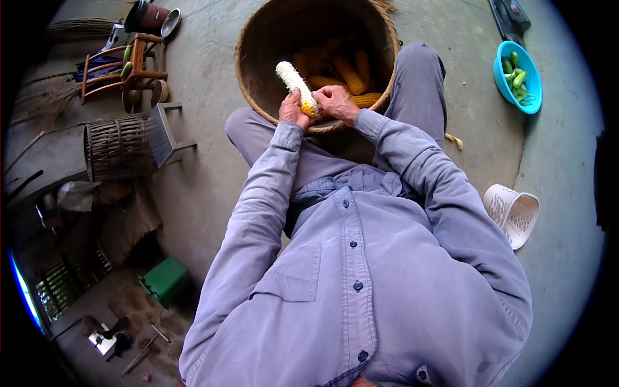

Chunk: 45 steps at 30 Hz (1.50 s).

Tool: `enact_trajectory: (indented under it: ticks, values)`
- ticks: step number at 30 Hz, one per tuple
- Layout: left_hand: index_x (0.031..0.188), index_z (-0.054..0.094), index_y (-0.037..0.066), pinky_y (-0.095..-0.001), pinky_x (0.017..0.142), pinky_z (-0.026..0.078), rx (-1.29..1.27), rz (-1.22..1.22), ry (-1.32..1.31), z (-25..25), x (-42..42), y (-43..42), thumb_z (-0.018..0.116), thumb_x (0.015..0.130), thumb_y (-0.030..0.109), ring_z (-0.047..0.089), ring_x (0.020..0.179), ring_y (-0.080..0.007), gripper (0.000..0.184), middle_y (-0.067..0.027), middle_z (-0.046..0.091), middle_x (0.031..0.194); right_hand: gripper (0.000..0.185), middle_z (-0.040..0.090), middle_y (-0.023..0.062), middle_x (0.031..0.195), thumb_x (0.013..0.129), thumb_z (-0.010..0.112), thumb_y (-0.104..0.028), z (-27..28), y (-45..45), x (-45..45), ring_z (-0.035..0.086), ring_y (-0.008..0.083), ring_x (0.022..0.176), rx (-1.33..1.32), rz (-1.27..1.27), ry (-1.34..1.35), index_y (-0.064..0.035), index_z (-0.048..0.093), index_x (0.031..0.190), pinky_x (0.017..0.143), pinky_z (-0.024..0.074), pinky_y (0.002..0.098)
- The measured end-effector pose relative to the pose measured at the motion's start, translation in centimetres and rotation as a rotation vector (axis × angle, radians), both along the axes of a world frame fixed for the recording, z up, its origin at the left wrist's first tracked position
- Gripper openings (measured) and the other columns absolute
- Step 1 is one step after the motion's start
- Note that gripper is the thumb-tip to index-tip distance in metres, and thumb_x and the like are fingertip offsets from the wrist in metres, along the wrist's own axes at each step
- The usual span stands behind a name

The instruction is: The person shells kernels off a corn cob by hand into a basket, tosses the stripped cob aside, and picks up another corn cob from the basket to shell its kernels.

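A mostly bare white corn cob [292,79], with some yellow kernels at its lower end, is tilted over the near rim of a large round woven basket [241,71]. My left hand [294,108] is closed around the cob's lower part. My right hand [336,104] has its fingers bent against the kernel end, and what they pinch there, if anything, is too small to name. Several yellow ears of corn [349,74] lie inside the basket, partly in shadow, one of them just beyond my right hand.
My knees flank the basket. Rightward are a blue bowl [498,76] of green vegetables, a white perforated basket [511,213] and a husk piece [454,141]. Leftward stand a wooden chair [132,66], a small metal-topped stool [161,134], a wicker basket [116,147] and a green bin [164,282].
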State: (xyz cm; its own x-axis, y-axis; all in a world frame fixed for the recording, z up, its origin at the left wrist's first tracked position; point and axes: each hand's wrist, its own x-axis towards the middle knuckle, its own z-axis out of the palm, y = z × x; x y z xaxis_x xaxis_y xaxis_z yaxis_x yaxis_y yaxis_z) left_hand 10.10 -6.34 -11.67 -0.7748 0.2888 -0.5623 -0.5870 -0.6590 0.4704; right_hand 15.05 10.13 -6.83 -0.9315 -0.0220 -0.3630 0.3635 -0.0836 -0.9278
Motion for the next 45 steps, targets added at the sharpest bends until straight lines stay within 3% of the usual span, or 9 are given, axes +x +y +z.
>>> enact_trajectory:
  ticks: [3, 8, 12, 18, 30, 36, 39, 41, 45]
  values:
    - [0.123, 0.051, 0.002, -0.0483, 0.093, 0.048, -0.015, -0.004, 0.014, -0.9, -0.2, -0.2, 0.056, 0.096, 0.02, 0.059, 0.102, -0.0304, 0.033, -0.0134, 0.06, 0.111, 0.029, 0.068, 0.0105, 0.082, 0.085, 0.069, -0.02, 0.2, -0.1, 0.6, 0.064, 0.0175, 0.074, -0.009, 0.036, 0.131, 0.0062, 0.066, 0.097, 0.071, 0.0544, 0.0304]
    - [0.123, 0.049, 0.002, -0.0523, 0.098, 0.045, -0.002, -0.047, 0.025, -2.3, -0.7, -0.8, 0.055, 0.097, 0.026, 0.059, 0.104, -0.0353, 0.037, -0.0175, 0.059, 0.113, 0.028, 0.068, 0.0107, 0.084, 0.086, 0.067, -0.019, -0.8, 0.1, 0.3, 0.064, 0.0151, 0.071, -0.158, 0.035, 0.026, 0.006, 0.066, 0.098, 0.066, 0.0546, 0.0276]
    - [0.12, 0.053, 0.002, -0.0491, 0.089, 0.051, 0.013, -0.056, -0.097, 2.5, 0.6, 0.6, 0.059, 0.094, 0.018, 0.059, 0.1, -0.0293, 0.032, -0.0125, 0.06, 0.108, 0.028, 0.066, 0.008, 0.087, 0.091, 0.065, -0.021, -0.8, 0.2, 0.0, 0.063, 0.0123, 0.071, -0.242, 0.006, -0.121, 0.0031, 0.064, 0.104, 0.065, 0.0561, 0.0256]
    - [0.119, 0.052, 0.002, -0.0541, 0.094, 0.048, -0.044, -0.003, 0.029, -0.3, 0.0, 0.3, 0.062, 0.092, 0.019, 0.06, 0.1, -0.0349, 0.034, -0.0154, 0.061, 0.109, 0.034, 0.067, 0.0069, 0.085, 0.088, 0.069, -0.029, 1.3, 0.3, 0.2, 0.063, 0.0114, 0.071, 0.049, 0.034, -0.052, 0.0028, 0.066, 0.1, 0.063, 0.0544, 0.0246]
    - [0.118, 0.053, 0.004, -0.0497, 0.088, 0.051, -0.04, -0.019, 0.031, 1.8, 0.4, 0.7, 0.061, 0.092, 0.012, 0.061, 0.097, -0.0293, 0.029, -0.0113, 0.061, 0.105, 0.03, 0.065, 0.0076, 0.074, 0.084, 0.07, -0.027, -0.5, -0.2, -0.1, 0.06, 0.012, 0.062, -0.174, -0.079, -0.135, 0.0019, 0.068, 0.092, 0.057, 0.0511, 0.026]
    - [0.117, 0.054, 0.003, -0.0516, 0.094, 0.048, -0.016, -0.013, 0.026, 0.1, 0.0, 0.3, 0.061, 0.093, 0.018, 0.06, 0.1, -0.0323, 0.03, -0.0142, 0.061, 0.107, 0.033, 0.066, 0.007, 0.088, 0.085, 0.073, -0.025, 0.6, 0.6, 0.4, 0.063, 0.0124, 0.074, -0.109, 0.1, -0.02, 0.0019, 0.064, 0.101, 0.067, 0.0555, 0.025]
    - [0.119, 0.054, 0.003, -0.0501, 0.092, 0.049, -0.022, -0.008, 0.018, 0.8, 0.1, 0.2, 0.061, 0.093, 0.016, 0.06, 0.1, -0.0315, 0.03, -0.0133, 0.061, 0.107, 0.032, 0.067, 0.0083, 0.089, 0.08, 0.075, -0.022, -0.1, 0.4, 0.2, 0.062, 0.0125, 0.073, -0.197, 0.041, -0.058, 0.0032, 0.066, 0.097, 0.062, 0.0533, 0.025]
    - [0.12, 0.053, 0.003, -0.0462, 0.088, 0.051, -0.017, -0.017, 0.002, 1.2, 0.1, 0.3, 0.059, 0.093, 0.011, 0.06, 0.097, -0.0285, 0.029, -0.0108, 0.061, 0.106, 0.032, 0.067, 0.0086, 0.088, 0.08, 0.075, -0.022, -0.5, 0.3, 0.2, 0.063, 0.0135, 0.074, -0.164, 0.05, -0.036, 0.0038, 0.066, 0.097, 0.064, 0.0537, 0.0263]
    - [0.119, 0.053, 0.002, -0.0511, 0.096, 0.047, -0.065, -0.012, 0.035, 0.2, -0.1, 0.3, 0.06, 0.094, 0.017, 0.059, 0.102, -0.0327, 0.03, -0.0148, 0.06, 0.109, 0.028, 0.068, 0.0113, 0.085, 0.081, 0.071, -0.02, -0.4, 0.0, 0.5, 0.065, 0.0168, 0.076, 0.029, 0.032, 0.069, 0.0041, 0.067, 0.094, 0.069, 0.0539, 0.0303]
